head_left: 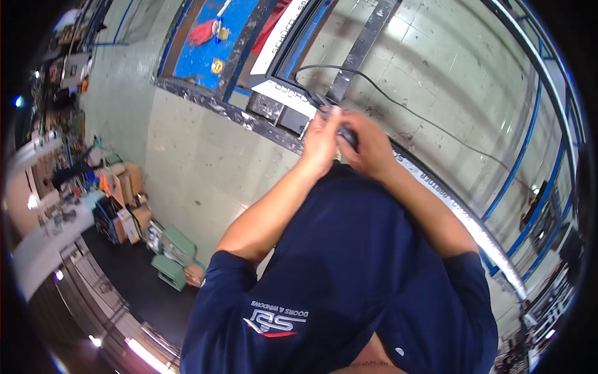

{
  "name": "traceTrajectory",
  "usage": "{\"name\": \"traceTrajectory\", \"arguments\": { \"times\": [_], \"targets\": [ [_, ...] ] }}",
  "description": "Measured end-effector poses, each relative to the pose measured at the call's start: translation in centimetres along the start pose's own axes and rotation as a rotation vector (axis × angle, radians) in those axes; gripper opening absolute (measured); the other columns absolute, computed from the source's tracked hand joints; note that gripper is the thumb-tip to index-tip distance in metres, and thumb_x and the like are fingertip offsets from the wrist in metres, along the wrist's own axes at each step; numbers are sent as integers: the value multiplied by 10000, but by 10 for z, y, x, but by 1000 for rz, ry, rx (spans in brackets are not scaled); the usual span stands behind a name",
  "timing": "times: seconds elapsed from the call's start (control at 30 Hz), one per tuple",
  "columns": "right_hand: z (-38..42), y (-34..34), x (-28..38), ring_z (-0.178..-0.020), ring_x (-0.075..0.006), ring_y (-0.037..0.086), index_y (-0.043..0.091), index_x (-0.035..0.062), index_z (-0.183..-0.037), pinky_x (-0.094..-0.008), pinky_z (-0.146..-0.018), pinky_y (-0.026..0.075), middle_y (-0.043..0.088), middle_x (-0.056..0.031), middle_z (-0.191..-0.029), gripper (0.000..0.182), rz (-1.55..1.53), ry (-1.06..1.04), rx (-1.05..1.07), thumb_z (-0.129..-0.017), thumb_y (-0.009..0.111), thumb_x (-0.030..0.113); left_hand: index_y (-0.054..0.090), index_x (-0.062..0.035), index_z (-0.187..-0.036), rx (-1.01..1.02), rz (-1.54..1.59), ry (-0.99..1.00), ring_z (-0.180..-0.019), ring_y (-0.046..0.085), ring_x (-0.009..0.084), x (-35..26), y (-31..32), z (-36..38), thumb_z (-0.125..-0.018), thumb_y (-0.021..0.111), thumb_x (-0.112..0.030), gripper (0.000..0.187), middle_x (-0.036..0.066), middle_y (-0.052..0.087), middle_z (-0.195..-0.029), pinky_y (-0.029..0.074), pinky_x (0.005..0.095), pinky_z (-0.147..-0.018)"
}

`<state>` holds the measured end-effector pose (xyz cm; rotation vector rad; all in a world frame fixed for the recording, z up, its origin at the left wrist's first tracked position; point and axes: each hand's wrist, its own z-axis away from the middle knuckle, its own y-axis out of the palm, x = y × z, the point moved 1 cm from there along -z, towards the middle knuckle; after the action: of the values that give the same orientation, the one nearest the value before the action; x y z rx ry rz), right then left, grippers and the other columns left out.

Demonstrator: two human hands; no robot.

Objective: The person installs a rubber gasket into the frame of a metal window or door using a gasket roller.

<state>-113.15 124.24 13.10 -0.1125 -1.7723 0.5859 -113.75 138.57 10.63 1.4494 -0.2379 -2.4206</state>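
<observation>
Presently, we have both hands at work on the near side of the dark frame [289, 59], just right of its near left corner. The frame rests on the slatted stand [199, 98], its corner set inward from the stand's near edge. Our left hand [319, 144] is nearly closed, fingertips on the front of the dark handheld piece [347, 134]; our right hand [372, 146] is wrapped closed round its rounded rear end. Motion blur hides the exact contact with the frame.

Extent of work, as judged from the layout: at an early or middle stage — we cannot fix it more closely. The dark strand [398, 100] curves past the frame corner, with its long run loose over the stand's open bay. Whether it is a cord or a seal, we cannot tell, nor whether it joins the handheld piece.

We see printed white film [280, 90] on the frame, unpeeled there and along the near side. No finished portion can be verified — our hands cover the worked spot.
</observation>
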Motion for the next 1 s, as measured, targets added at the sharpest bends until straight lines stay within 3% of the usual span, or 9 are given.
{"name": "traceTrajectory", "arguments": {
  "times": [0.03, 0.1, 0.17, 0.27, 0.43, 0.6, 0.7, 0.77, 1.0],
  "targets": [
    [-8, -5, 1, -978, -264, 664, 629, 39, -1182, -363, -855, 534, 687, -104, -1177, 275, -63, 56, 192, -923, 688, 111, 537, -53, -1218, -49, 17, -44, -979, 682, 206, -10, -4, 5, -1094, 513, -315, 291, 147, 703, -1098, 555, 323, -833],
    [-25, -16, -20, -916, -301, 707, 681, 63, -1061, -421, -827, 539, 744, -132, -1009, 191, -287, 189, 309, -924, 687, 196, 501, -67, -1130, -278, 123, -37, -790, 708, 222, -19, -9, 15, -1093, 512, -288, 224, 111, 703, -893, 581, 349, -734],
    [-43, -23, -59, -910, -310, 723, 695, 79, -1056, -429, -818, 546, 746, -140, -977, 198, -96, 361, 270, -924, 694, 227, 472, -60, -1120, -363, 91, 84, -787, 723, 249, -8, -37, 25, -1097, 499, -276, 219, 136, 699, -853, 590, 366, -746],
    [-80, -12, -105, -927, -301, 724, 722, 105, -1039, -429, -828, 551, 751, -128, -975, 200, 175, 291, 397, -906, 712, 253, 481, -47, -1095, -563, 53, 136, -762, 711, 238, 16, -65, 54, -1097, 502, -259, 213, 121, 689, -841, 585, 369, -745],
    [-123, 24, -106, -967, -303, 717, 743, 122, -997, -425, -848, 557, 758, -97, -990, 204, 232, 287, 635, -858, 748, 271, 488, -42, -1082, -777, 1, 46, -758, 685, 218, 61, -90, 119, -1096, 495, -232, 190, 118, 667, -837, 557, 356, -738],
    [-139, 36, -102, -985, -305, 715, 751, 124, -962, -408, -868, 559, 760, -87, -1001, 198, 376, 298, 759, -833, 753, 274, 488, -60, -1069, -744, -126, 7, -756, 684, 199, 74, -121, 157, -1099, 502, -251, 194, 115, 682, -819, 543, 336, -728],
    [-145, 44, -107, -879, -314, 717, 748, 120, -896, -425, -791, 557, 747, -124, -902, 168, 410, 209, 791, -788, 779, 245, 498, -53, -1045, -714, -185, 15, -766, 689, 200, 67, -146, 153, -1102, 497, -253, 208, 113, 685, -819, 551, 343, -747],
    [-150, 43, -89, -1000, -314, 714, 762, 138, -983, -423, -869, 563, 756, -121, -1026, 210, 545, 242, 906, -803, 705, 231, 503, -49, -1042, -702, -189, 31, -767, 689, 201, 54, -159, 146, -1102, 498, -254, 214, 111, 686, -823, 552, 343, -751],
    [-147, 44, -91, -994, -324, 715, 762, 147, -974, -428, -857, 566, 753, -124, -1017, 217, 568, 268, 869, -812, 619, 138, 511, -29, -1054, -718, -183, 131, -791, 696, 216, 16, -188, 129, -1103, 495, -248, 225, 111, 679, -856, 568, 364, -788]
  ]
}}
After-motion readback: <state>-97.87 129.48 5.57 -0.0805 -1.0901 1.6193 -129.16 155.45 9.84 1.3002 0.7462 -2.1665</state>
